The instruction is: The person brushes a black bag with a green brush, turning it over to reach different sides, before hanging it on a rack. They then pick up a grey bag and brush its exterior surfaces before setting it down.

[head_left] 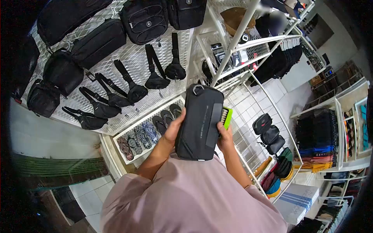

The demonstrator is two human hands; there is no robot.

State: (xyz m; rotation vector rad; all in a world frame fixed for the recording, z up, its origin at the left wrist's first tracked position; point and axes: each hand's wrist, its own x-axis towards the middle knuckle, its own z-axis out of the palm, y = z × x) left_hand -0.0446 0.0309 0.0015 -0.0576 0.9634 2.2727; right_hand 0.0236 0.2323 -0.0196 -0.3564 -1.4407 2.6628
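A black zippered pouch [199, 122] with a small loop at its top corner is held upright in front of my chest. My left hand [173, 130] grips its left edge, the thumb along the side and the other fingers hidden behind. On the right edge, my right hand [225, 138] has its thumb beside the pouch and also holds a bright green brush [227, 117]. Pale bristle tufts on the brush face the pouch. How the right fingers lie behind is hidden.
Black backpacks [144, 21] and waist bags [136, 91] hang on a white mesh wall to the left. Patterned sandals [142, 138] sit in a white tray below. On the right, a white rack [248, 155] holds small black pouches [269, 134] and caps [285, 169]. A white box [297, 202] stands beyond.
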